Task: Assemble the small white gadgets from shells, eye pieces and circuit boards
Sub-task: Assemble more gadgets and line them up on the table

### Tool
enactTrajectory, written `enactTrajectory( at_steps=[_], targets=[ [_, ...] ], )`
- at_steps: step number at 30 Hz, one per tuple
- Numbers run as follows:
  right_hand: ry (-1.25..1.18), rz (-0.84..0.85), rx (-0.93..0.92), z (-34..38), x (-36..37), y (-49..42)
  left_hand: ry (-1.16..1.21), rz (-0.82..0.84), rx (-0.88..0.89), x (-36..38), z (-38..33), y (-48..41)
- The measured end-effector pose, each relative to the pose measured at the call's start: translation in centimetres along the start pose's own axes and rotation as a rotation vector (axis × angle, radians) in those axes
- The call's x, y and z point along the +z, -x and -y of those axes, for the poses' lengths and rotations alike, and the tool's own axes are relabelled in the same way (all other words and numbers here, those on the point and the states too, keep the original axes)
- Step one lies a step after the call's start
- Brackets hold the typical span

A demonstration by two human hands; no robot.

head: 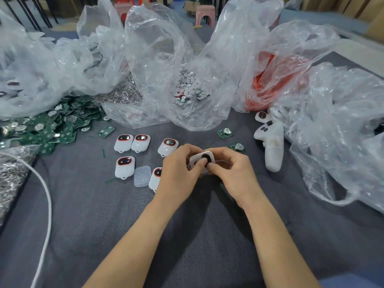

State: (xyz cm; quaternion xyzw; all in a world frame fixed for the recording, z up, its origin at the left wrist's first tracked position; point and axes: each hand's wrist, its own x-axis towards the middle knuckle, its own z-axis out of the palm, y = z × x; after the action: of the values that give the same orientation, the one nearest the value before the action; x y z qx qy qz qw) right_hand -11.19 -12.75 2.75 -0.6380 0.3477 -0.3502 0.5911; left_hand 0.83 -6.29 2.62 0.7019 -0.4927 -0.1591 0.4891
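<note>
Both hands meet over the grey table around one white shell with a dark eye piece in it. My left hand grips its left side, thumb on the face. My right hand pinches its right edge. Several finished white gadgets with red-ringed eyes lie to the left, one partly hidden behind my left hand. A translucent shell half lies among them. Green circuit boards are heaped at the left; two loose boards lie right of the hands.
Clear plastic bags ring the back, one holding small white discs, one red parts. A white controller-shaped object lies at the right. Metal rings and a white cord are at the left.
</note>
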Motion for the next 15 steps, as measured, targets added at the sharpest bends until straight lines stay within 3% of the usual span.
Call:
enactTrajectory(
  at_steps=[8, 11, 15],
  targets=[
    [0.282, -0.083, -0.034, -0.77, 0.85, -0.07, -0.114, 0.007, 0.069, 0.60, 0.37, -0.16],
    [0.254, -0.115, -0.056, -0.69, 0.87, -0.02, -0.093, -0.010, 0.089, 0.75, 0.39, -0.23],
    [0.071, -0.154, -0.127, -0.24, 0.82, -0.08, 0.181, 0.022, 0.031, 0.54, 0.03, -0.11]
  ],
)
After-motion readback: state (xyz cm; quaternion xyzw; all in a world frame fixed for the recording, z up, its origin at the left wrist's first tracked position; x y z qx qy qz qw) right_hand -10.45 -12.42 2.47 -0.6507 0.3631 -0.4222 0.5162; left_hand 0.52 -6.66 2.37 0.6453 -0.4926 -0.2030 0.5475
